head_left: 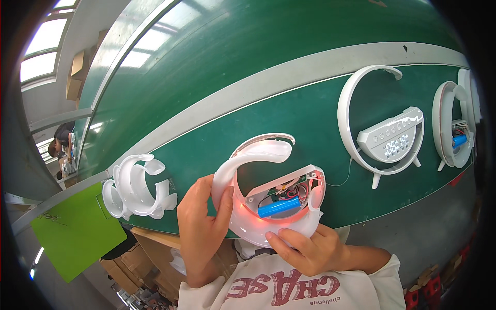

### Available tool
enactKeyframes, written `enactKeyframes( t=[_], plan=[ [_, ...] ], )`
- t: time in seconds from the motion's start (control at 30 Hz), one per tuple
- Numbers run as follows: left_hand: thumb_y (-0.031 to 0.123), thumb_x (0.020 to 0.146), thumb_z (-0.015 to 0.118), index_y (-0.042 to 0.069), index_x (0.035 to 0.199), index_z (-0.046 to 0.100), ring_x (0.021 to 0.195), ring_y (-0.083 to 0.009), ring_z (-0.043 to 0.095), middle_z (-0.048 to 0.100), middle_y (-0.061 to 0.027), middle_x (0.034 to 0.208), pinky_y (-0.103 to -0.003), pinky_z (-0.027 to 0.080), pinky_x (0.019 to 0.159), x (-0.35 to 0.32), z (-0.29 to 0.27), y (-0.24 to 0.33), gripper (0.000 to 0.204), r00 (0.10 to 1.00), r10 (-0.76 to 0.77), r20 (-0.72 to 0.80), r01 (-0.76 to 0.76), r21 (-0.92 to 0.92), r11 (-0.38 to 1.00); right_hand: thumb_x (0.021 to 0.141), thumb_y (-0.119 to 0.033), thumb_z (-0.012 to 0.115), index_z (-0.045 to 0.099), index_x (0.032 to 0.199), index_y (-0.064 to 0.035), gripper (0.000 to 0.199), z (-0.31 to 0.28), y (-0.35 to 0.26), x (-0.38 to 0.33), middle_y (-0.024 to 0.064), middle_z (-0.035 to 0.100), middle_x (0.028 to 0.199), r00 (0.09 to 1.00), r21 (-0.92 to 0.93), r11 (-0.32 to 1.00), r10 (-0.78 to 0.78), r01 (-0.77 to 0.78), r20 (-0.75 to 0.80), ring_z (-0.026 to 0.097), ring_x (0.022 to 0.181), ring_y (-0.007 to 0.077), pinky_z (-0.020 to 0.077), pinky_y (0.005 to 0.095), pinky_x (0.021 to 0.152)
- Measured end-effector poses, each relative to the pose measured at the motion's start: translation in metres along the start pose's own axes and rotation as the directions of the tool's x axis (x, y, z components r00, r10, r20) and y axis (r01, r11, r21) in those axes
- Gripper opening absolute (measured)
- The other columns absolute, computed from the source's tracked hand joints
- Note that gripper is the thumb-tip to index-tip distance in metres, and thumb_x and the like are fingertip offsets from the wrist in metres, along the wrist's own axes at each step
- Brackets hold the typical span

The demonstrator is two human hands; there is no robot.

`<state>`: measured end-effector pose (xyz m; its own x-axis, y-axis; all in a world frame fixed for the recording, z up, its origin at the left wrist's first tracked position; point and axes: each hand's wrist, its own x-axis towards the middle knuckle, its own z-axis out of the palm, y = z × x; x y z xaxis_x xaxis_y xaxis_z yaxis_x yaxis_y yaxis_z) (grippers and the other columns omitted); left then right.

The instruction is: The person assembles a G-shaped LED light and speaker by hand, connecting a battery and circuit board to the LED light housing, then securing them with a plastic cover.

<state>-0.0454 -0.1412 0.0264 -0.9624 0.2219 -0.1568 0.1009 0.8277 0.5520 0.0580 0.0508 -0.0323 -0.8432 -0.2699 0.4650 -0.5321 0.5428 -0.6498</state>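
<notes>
In front of me is a white C-shaped clock lamp point(320, 187), its back uncovered. A blue cylindrical battery point(279, 206), thin wires and a red glow show inside. A glossy white curved cover point(261, 155) lies along the ring; its upper end stands off the rim. My left hand point(201, 219) is closed round the left side of cover and ring, thumb in front. My right hand point(310, 248) grips the bottom curve, fingers pressed on the cover. The undersides of both grips are hidden.
Nested white curved covers point(137, 188) stand left on the green bench point(315, 113). A finished-looking clock lamp point(390, 139) with lit digits stands to the right, beside another open-backed lamp point(454, 126). A lime-green board point(77, 227) and cardboard boxes point(132, 263) are lower left. A person point(63, 142) works far left.
</notes>
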Motion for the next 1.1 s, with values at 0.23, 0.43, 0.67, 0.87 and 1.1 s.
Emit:
enactKeyframes(
  t=[0.23,0.43,0.67,0.87,1.1],
  plan=[
    [0.004,0.087,0.069,-0.003,0.101,0.063,0.070,-0.0289,0.062,0.065,-0.0144,0.082,-0.036,0.048,0.063,0.000,0.001,0.002,0.016,1.000,-0.007,0.008,0.007,0.025,1.000,0.076,-0.012,0.069,0.073,0.103,-0.0033,0.029,-0.002,0.002,0.001,0.0056,0.061,0.095,1.000,0.019,1.000,0.017,-0.017,-0.018,0.057,0.065,0.0122,0.0519,0.0238,0.062],
    [0.003,0.086,0.070,-0.002,0.101,0.063,0.067,-0.0277,0.060,0.063,-0.0135,0.080,-0.037,0.047,0.061,0.003,0.006,-0.001,0.017,1.000,-0.014,0.002,0.014,-0.008,1.000,0.075,-0.011,0.070,0.073,0.103,-0.0027,0.029,-0.003,0.003,0.004,0.0058,0.061,0.095,1.000,0.004,1.000,0.012,-0.012,-0.001,0.058,0.065,0.0123,0.0522,0.0236,0.062],
    [0.003,0.085,0.070,-0.001,0.100,0.062,0.064,-0.0257,0.057,0.060,-0.0119,0.077,-0.036,0.045,0.059,0.004,0.007,0.000,0.018,1.000,-0.016,0.011,0.015,0.067,0.998,0.077,-0.012,0.070,0.071,0.104,-0.0004,0.030,-0.003,0.002,0.003,0.0064,0.062,0.096,1.000,0.002,1.000,-0.002,0.002,0.026,0.059,0.065,0.0124,0.0540,0.0251,0.065],
    [0.006,0.085,0.070,-0.001,0.101,0.061,0.064,-0.0258,0.056,0.059,-0.0117,0.077,-0.037,0.044,0.057,0.006,0.009,0.005,0.019,0.997,-0.066,0.027,0.061,0.162,0.985,0.068,-0.010,0.071,0.074,0.105,-0.0040,0.038,0.000,0.004,0.005,0.0047,0.062,0.096,1.000,0.029,0.999,0.023,-0.023,-0.011,0.061,0.063,0.0115,0.0522,0.0235,0.055],
    [0.007,0.086,0.069,0.000,0.105,0.059,0.077,-0.0323,0.060,0.061,-0.0144,0.086,-0.042,0.047,0.067,0.009,0.013,0.009,0.022,0.999,-0.047,0.027,0.039,0.249,0.968,0.068,-0.009,0.071,0.072,0.110,-0.0013,0.043,0.001,0.005,0.002,0.0081,0.065,0.099,0.998,0.087,0.994,0.063,-0.064,0.015,0.063,0.063,0.0143,0.0547,0.0252,0.055]
  ],
)
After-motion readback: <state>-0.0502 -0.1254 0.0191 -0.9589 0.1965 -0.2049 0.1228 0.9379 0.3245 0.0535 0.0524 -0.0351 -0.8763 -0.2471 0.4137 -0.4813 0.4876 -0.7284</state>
